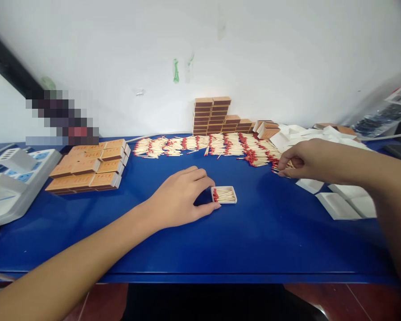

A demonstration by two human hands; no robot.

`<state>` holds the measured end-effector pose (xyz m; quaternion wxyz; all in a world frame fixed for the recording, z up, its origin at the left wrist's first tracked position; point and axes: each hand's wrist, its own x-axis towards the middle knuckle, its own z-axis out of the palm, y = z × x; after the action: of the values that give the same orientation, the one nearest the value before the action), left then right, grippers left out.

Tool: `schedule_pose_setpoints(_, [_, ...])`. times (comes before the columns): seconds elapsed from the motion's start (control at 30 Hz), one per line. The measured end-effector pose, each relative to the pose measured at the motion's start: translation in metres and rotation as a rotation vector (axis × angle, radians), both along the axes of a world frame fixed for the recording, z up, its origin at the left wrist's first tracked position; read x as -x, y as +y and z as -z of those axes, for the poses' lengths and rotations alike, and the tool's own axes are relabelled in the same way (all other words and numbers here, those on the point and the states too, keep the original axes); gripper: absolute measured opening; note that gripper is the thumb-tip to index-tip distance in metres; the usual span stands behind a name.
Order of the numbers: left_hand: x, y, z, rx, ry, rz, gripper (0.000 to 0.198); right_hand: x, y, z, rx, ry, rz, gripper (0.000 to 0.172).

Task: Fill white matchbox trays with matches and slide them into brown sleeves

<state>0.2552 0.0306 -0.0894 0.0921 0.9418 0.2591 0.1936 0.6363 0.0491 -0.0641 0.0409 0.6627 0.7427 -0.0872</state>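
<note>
My left hand (183,196) rests on the blue tabletop, thumb and fingers closed on the left end of a small white matchbox tray (234,201). Matches (225,195) with red heads at the left lie inside that tray. At the right end of a long row of loose matches (232,145), my right hand (297,160) is pinched, with its fingertips at a few matches; which ones it grips is partly hidden. White tray pieces (339,205) lie below and to the right of that hand.
Filled-looking matchboxes (86,165) are stacked at the left, beside a white power strip (36,174) with plugs. More boxes (210,117) stand stacked against the wall. A heap of white trays (307,133) and a clear plastic bag (381,118) occupy the back right. The table's front edge (200,277) runs below my arms.
</note>
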Motion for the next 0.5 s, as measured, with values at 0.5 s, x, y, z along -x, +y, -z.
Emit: schedule_pose_setpoints(0.5, [0.0,-0.001,0.0,-0.004,0.012,-0.008,0.028,0.039,-0.019,-0.014,0.032,0.209,-0.148,0.03])
